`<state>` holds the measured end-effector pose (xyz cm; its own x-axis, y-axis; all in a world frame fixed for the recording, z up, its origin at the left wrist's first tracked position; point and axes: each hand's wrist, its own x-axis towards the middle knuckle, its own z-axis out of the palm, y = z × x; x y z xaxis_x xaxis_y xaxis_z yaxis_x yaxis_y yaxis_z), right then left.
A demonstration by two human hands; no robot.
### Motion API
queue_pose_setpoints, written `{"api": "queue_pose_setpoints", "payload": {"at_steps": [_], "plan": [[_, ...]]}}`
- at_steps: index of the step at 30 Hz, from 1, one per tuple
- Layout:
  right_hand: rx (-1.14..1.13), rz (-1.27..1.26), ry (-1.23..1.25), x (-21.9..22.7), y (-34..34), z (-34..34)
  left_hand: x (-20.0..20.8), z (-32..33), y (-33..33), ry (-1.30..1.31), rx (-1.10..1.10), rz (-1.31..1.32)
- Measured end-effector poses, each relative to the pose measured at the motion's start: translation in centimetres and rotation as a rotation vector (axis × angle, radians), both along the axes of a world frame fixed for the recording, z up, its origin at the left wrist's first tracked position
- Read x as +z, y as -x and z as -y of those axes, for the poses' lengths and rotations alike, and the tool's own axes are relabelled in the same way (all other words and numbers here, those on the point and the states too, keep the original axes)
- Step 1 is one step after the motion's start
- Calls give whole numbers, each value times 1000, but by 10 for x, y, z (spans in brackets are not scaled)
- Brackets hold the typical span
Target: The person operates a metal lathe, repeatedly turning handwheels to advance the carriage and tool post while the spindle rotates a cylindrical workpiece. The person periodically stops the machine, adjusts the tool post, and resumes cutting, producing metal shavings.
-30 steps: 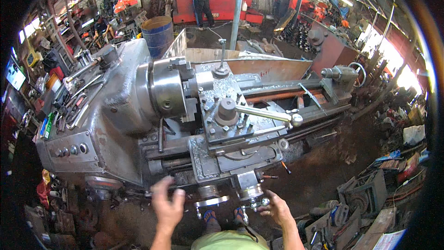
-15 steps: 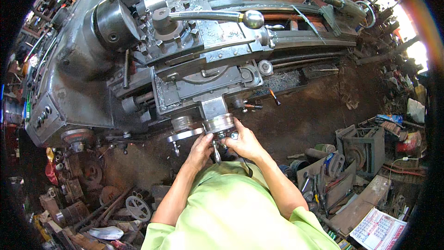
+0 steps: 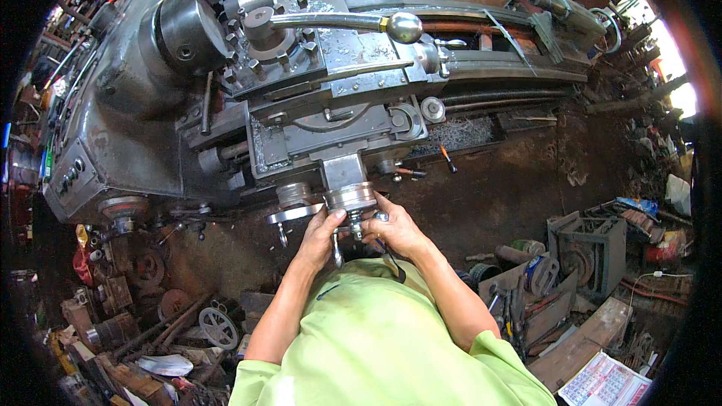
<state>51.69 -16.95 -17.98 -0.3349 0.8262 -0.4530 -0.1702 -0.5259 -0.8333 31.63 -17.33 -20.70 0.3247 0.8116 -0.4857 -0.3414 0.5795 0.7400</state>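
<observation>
In front of me is a metal lathe, with its cross-slide dial [image 3: 350, 197] facing my body. A crank with shiny handles sits at the centre of the dial. My left hand [image 3: 322, 239] is closed at the crank's left side, its thumb by the hub and its fingers by the hanging crank handle [image 3: 338, 249]. My right hand [image 3: 397, 231] grips the other side, next to the rounded end of a second handle [image 3: 381, 216]. Both hands partly hide the crank. The larger carriage handwheel [image 3: 295, 214] is just left of my left hand, untouched.
Above the slide stands the tool post [image 3: 259, 30] with a long ball-ended lever [image 3: 404, 28]. The chuck [image 3: 192, 36] is at upper left, the tailstock [image 3: 553, 6] at upper right. Metal chips [image 3: 462, 135] fill a tray. Scrap parts and a spoked wheel [image 3: 222, 328] lie lower left.
The crank has turned a little: its hanging handle has swung left towards my left hand. Both hands stay on the crank. The whole view has shifted slightly.
</observation>
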Motion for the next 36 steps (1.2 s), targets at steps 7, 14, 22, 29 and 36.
{"api": "queue_pose_setpoints", "payload": {"at_steps": [7, 14, 22, 29, 36], "plan": [[-18, -491, 119, -45, -4, 1, 14, -9, -8, -81, -6, -156], [-7, -704, 162, -63, -5, 1, 22, -14, -15, -69, -3, -200], [9, -761, 166, -75, -3, 2, 39, -15, -23, -47, 2, -237], [16, -777, 167, -80, 0, 2, 44, -16, -27, -40, 23, -291], [3, -779, 173, -79, 1, 3, 46, -15, -27, -26, 23, -271]]}}
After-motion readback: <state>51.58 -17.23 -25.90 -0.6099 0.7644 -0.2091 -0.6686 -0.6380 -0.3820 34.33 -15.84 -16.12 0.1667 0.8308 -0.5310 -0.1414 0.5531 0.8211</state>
